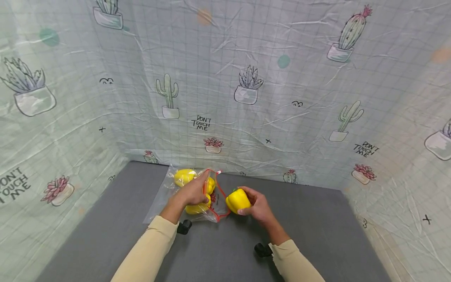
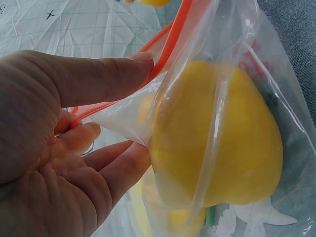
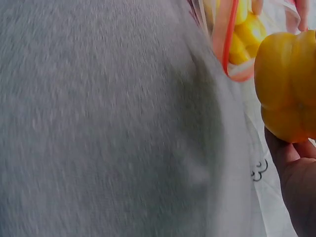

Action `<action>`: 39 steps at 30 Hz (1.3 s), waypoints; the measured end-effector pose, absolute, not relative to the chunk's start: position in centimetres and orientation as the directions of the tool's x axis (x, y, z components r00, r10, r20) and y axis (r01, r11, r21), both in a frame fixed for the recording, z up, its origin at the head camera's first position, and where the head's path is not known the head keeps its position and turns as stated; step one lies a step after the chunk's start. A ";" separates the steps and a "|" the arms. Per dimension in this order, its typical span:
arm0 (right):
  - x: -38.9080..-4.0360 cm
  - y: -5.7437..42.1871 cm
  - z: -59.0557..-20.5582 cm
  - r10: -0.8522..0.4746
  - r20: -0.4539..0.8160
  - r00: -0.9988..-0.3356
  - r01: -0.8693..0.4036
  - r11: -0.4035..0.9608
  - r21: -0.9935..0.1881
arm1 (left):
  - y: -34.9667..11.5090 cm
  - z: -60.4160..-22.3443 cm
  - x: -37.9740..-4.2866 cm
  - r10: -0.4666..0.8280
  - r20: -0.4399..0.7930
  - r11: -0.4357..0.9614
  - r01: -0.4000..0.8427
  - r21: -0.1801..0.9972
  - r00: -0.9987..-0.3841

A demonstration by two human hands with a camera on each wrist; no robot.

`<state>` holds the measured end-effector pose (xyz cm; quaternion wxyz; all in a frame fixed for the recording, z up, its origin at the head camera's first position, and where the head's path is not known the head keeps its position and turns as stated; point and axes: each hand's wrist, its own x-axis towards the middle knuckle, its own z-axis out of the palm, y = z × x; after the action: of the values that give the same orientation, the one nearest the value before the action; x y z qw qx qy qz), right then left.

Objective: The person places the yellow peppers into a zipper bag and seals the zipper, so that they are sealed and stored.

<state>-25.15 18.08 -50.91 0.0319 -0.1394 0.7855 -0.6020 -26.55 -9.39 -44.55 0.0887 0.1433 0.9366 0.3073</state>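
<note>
A clear zip bag (image 1: 159, 205) with a red-orange rim lies on the grey table, its mouth spread toward the right. Inside it are several yellow bell peppers (image 1: 184, 177), one of them large behind the plastic in the left wrist view. My left hand (image 1: 193, 192) holds the bag at its rim, the thumb against the red strip and the other fingers bent by the plastic. Just right of the mouth, my right hand (image 1: 258, 205) grips another yellow bell pepper (image 1: 237, 201) between thumb and fingers. That pepper's green stem points up and away.
The grey table (image 1: 299, 243) runs back to a hanging sheet (image 1: 225, 117) printed with cacti, which encloses the back and both sides. Black wrist bands (image 1: 184, 227) sit at both cuffs.
</note>
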 end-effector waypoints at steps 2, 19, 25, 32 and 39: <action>-25.1 17.6 -50.9 -0.262 0.118 -0.958 -0.178 0.219 -0.959 | -9.4 -44.6 -26.6 0.321 -0.078 0.772 0.212 0.600 -0.944; -24.4 13.3 -51.5 -0.261 0.087 -0.961 -0.134 0.167 -0.977 | -9.0 -44.3 -26.3 0.328 -0.079 0.780 0.222 0.586 -0.941; -24.2 12.2 -51.8 -0.228 0.085 -0.970 -0.152 0.297 -0.943 | -9.0 -44.4 -26.3 0.341 -0.057 0.771 0.244 0.588 -0.938; -24.2 11.9 -52.0 -0.225 0.103 -0.969 -0.186 0.386 -0.904 | -8.9 -44.4 -26.3 0.352 -0.039 0.771 0.266 0.578 -0.935; -23.8 12.0 -52.5 -0.154 0.095 -0.984 -0.148 0.382 -0.912 | -8.8 -44.4 -26.4 0.345 -0.053 0.769 0.250 0.588 -0.937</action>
<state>-23.82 11.96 -52.47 0.0025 -0.0907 0.8311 -0.5486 -26.36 -8.77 -44.44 0.0792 0.1586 0.9372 0.3005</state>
